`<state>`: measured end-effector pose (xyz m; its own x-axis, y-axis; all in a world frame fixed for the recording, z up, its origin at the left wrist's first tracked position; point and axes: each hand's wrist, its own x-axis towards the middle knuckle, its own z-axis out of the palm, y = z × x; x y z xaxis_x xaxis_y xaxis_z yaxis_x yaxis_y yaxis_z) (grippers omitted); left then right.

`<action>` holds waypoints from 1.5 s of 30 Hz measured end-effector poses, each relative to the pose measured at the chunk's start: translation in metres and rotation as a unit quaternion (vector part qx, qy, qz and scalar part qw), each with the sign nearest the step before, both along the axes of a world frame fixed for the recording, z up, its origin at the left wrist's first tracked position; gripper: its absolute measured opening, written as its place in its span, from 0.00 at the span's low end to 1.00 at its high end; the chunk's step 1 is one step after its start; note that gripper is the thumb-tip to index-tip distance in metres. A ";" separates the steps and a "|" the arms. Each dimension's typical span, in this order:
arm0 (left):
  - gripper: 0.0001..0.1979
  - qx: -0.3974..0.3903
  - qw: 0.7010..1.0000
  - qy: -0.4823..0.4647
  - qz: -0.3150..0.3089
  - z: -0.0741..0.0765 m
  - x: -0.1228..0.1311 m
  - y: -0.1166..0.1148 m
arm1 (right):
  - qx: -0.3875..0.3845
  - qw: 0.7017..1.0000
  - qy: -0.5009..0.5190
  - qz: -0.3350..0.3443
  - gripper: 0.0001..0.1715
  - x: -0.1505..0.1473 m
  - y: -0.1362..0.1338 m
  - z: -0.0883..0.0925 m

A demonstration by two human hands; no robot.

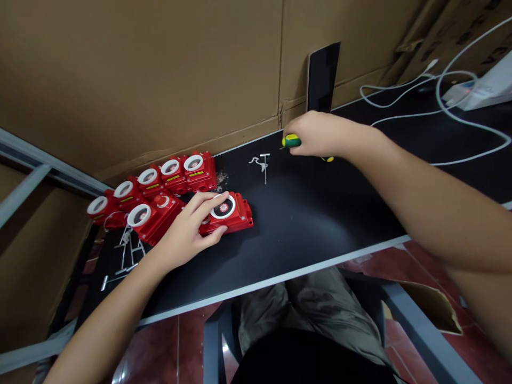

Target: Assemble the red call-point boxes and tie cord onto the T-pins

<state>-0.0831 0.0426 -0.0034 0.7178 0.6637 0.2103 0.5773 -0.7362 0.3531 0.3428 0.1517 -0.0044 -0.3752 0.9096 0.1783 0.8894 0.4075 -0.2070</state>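
Nearest of all, a black shirt is showing above a lap in dark grey trousers, and the person is sitting close against the pale edge of a black desk. The left hand is reaching in and spreading its fingers over 1 red box; the thumb is lying along the near side while other fingers are resting across the top by the white ring, so they are gripping the box on the desk. It is lying left of the desk's middle, with 1 end pointing right. Farther back, 5 more boxes are forming a slanting row beside the cardboard, and 1 spare box with a red button is lying between that row and the left hand. Metal T-bars are lying bunched at the desk's left end. The right hand is hovering over the desk's far part, its fingers curling tightly around a yellow-and-green screwdriver. Between the hands, 1 small T-shaped piece is lying alone. Behind the right hand, a dark screen is leaning upright. On the right, a white cable is looping across the desk.
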 end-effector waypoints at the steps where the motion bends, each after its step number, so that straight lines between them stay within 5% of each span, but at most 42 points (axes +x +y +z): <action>1: 0.31 0.002 1.000 0.001 -0.002 0.000 0.000 0.000 | 0.012 1.000 -0.001 0.015 0.16 -0.014 -0.009 0.004; 6: 0.31 0.004 1.000 0.003 -0.005 -0.001 0.000 0.000 | 0.080 0.948 0.140 0.276 0.13 -0.076 -0.051 0.010; 9: 0.31 0.010 1.000 -0.003 -0.006 -0.002 0.000 0.000 | 0.119 0.910 0.197 0.346 0.13 -0.092 -0.063 0.003; 45: 0.32 0.023 0.998 -0.038 -0.049 -0.004 0.001 -0.002 | 0.231 0.903 0.121 0.341 0.13 -0.095 -0.082 0.001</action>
<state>-0.0821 0.0408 -0.0073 0.7599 0.5793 0.2950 0.4748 -0.8045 0.3568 0.2478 0.0694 -0.0035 -0.7188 0.2896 0.6321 0.3508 0.9360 -0.0300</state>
